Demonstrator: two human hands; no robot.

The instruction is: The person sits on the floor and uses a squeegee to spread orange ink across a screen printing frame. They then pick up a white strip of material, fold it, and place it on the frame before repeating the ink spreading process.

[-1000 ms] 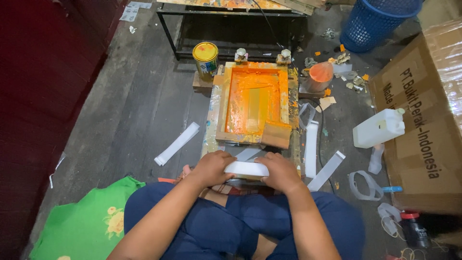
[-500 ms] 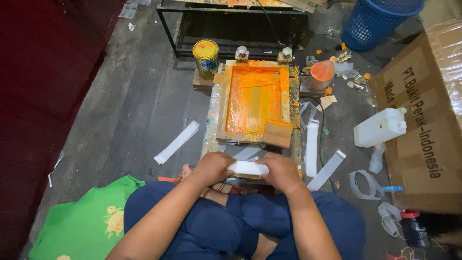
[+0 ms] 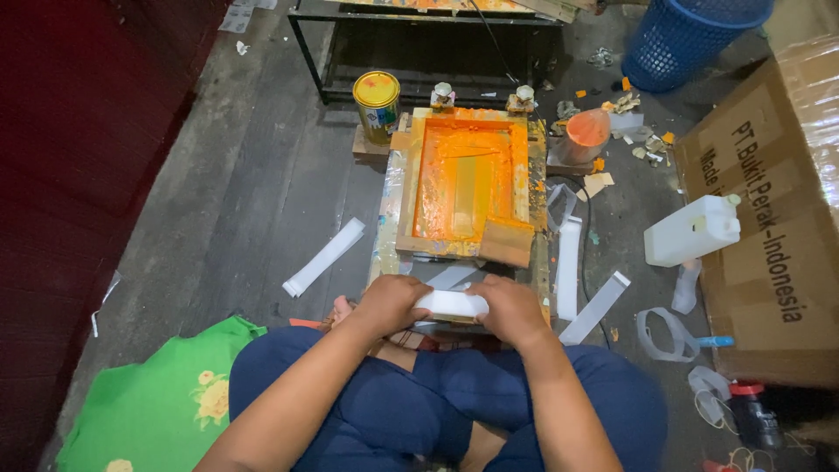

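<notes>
White plastic is what you have between your hands: a short white strip (image 3: 451, 303), held flat and crosswise just above your knees. From the head view, your left hand (image 3: 391, 301) grips its left end and your right hand (image 3: 509, 308) grips the right end, so only the middle shows. Your fingers on both sides are curled shut around the ends, thumbs on top as far as I can tell; the fingertips themselves are tucked under and hidden.

Keep the strip level and your grip even at both ends, so it does not twist or bow. Hold it by the ends only and keep the bare middle clean, because wet orange ink sits just beyond your fingers.

Directly ahead of your fingers lies the wooden printing frame (image 3: 468, 179), its screen coated orange, with a squeegee (image 3: 506, 241) resting at its near right corner. Past the frame on your left stands a yellow paint can (image 3: 377, 103); on the right, an orange cup (image 3: 587, 134). More white strips (image 3: 324, 256) lie on the floor on either side of your hands. Well off to the right are a white jug (image 3: 692, 231) and a cardboard box (image 3: 774, 201).
</notes>
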